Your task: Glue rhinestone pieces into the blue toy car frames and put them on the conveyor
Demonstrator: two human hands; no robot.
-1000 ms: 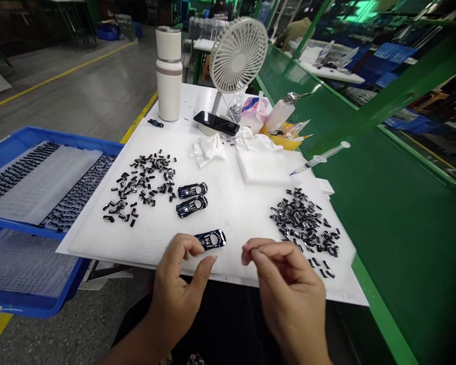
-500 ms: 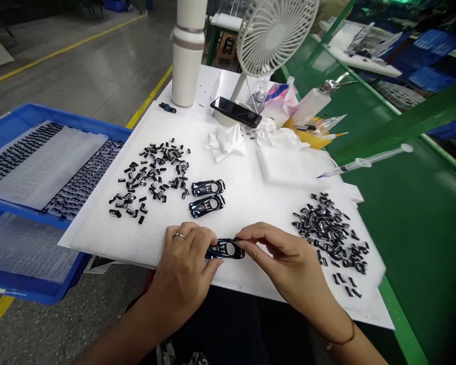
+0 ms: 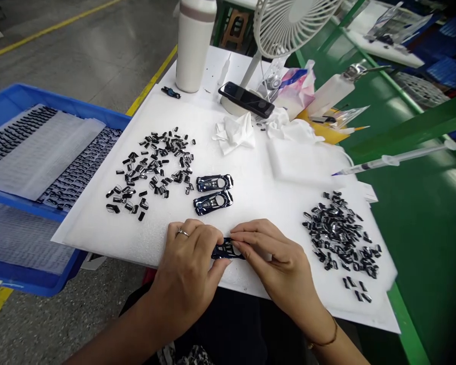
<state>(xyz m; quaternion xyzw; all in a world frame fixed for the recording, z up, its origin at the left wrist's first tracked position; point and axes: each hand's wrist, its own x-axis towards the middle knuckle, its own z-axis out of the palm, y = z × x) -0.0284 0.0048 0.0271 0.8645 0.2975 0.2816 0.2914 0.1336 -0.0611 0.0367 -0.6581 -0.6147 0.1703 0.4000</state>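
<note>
- Two-handed pinch: left hand (image 3: 186, 266) has thumb and fingers pressed together on the left end of a glossy dark blue slotted piece (image 3: 228, 249)
- right hand (image 3: 279, 258) has fingers closed together on the piece's right end, covering part of it; exact finger contact hidden
- piece lies between the hands, long axis running about left-right, over the near part of a white foam sheet (image 3: 83, 235); cannot tell if it touches the foam
- neither hand clearly nearer; each is at one end
- thin ring (image 3: 182, 232) on left hand, thin bracelet (image 3: 323, 339) on right wrist
- just far of the hands: two similar dark blue pieces (image 3: 214, 192), side by side, long axes about left-right
- far left of those: scattered small black parts (image 3: 152, 170); right of the right hand: denser pile of small black parts (image 3: 340, 235)
- farther: crumpled white tissue (image 3: 234, 133), black phone (image 3: 246, 99), white bottle (image 3: 193, 45), white desk fan (image 3: 292, 20)
- right: syringe (image 3: 395, 161) at the foam's right edge
- left: blue tray (image 3: 23, 96) holding rows of dark parts on white sheets (image 3: 79, 162)
</note>
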